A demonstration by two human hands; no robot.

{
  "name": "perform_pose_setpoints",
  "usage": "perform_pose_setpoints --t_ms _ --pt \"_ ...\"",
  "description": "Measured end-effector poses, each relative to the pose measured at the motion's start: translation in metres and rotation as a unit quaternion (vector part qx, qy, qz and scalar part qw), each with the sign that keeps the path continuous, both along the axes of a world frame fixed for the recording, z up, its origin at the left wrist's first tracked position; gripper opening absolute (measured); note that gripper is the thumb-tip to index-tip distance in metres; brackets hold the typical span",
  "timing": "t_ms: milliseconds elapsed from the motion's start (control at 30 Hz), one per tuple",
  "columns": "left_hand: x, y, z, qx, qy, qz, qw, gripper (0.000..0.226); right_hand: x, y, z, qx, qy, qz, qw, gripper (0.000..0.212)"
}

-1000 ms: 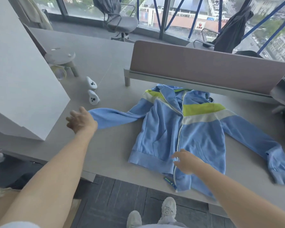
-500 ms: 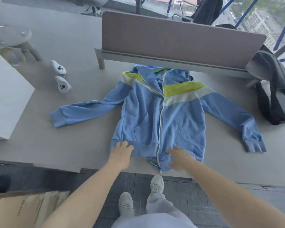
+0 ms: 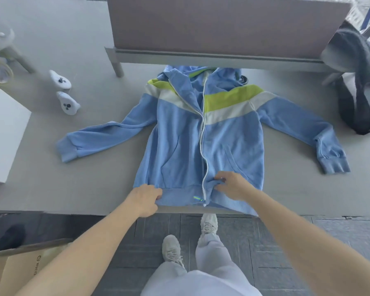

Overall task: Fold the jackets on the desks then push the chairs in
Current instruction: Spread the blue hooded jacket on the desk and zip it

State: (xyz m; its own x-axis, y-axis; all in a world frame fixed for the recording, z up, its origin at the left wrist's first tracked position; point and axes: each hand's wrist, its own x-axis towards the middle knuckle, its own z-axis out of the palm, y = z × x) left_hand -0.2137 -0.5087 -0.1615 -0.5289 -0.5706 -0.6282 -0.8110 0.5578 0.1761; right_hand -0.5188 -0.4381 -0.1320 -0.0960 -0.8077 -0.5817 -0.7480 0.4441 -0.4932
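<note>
Center frame: L hand (image 3: pixel 145 198) grips hem (image 3: pixel 177 196), R hand (image 3: pixel 233 185) pinches bunched cloth by zip (image 3: pixel 203 135) of blue jacket (image 3: pixel 175 133) on desk (image 3: pixel 83 189): soft, light, prob. best held at hem corners.

The jacket (image 3: pixel 179 150) is sky blue with lime-green and white chest stripes.

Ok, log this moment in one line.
stage: jacket flat on desk, unfolded | left hand grips hem | right hand pinches fabric by zipper

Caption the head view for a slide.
Left hand and right hand grip the bottom of a blue jacket on the desk.
</note>
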Motion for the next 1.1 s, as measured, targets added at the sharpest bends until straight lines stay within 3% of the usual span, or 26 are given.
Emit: perform_pose_setpoints --t_ms 100,167,300,433,500,600,733,833,933,1100 --pt "0.015 -0.009 0.012 0.071 -0.041 0.022 0.996 0.004 0.000 -0.011 0.015 -0.049 -0.058 -0.111 0.991 0.005" --pt "0.016 -0.010 0.017 0.073 -0.067 0.023 0.995 0.006 0.006 -0.008 0.015 -0.057 -0.004 -0.069 0.996 0.010" --pt "-0.003 0.013 0.013 -0.034 -0.048 -0.043 0.997 0.041 0.028 0.028 -0.005 0.046 0.110 0.099 0.988 0.051" --pt "-0.023 0.034 0.000 -0.112 -0.018 -0.090 0.989 0.055 0.031 0.073 -0.025 -0.011 0.214 0.035 0.976 0.060" --pt "-0.024 0.035 -0.004 -0.124 -0.019 -0.085 0.988 0.057 0.020 0.095 -0.032 -0.003 0.246 -0.010 0.969 0.079" --pt "-0.018 0.034 -0.009 -0.085 0.003 -0.065 0.994 0.061 0.004 0.123 -0.042 0.033 0.286 0.046 0.957 0.112" --pt "-0.009 0.028 -0.003 0.011 0.053 -0.040 0.998 0.059 -0.002 0.132 -0.048 -0.021 0.277 0.039 0.960 0.087" --pt "0.000 0.027 -0.002 -0.014 0.052 -0.058 0.997 0.058 -0.007 0.132 -0.045 -0.039 0.251 -0.008 0.967 0.068" --pt "0.010 0.025 -0.001 -0.086 -0.004 -0.062 0.994 0.063 -0.015 0.139 -0.044 -0.068 0.203 -0.035 0.976 0.059" --pt "0.023 0.023 0.003 -0.101 -0.108 0.000 0.989 0.081 -0.029 0.153 -0.037 -0.156 0.110 -0.139 0.972 0.053"
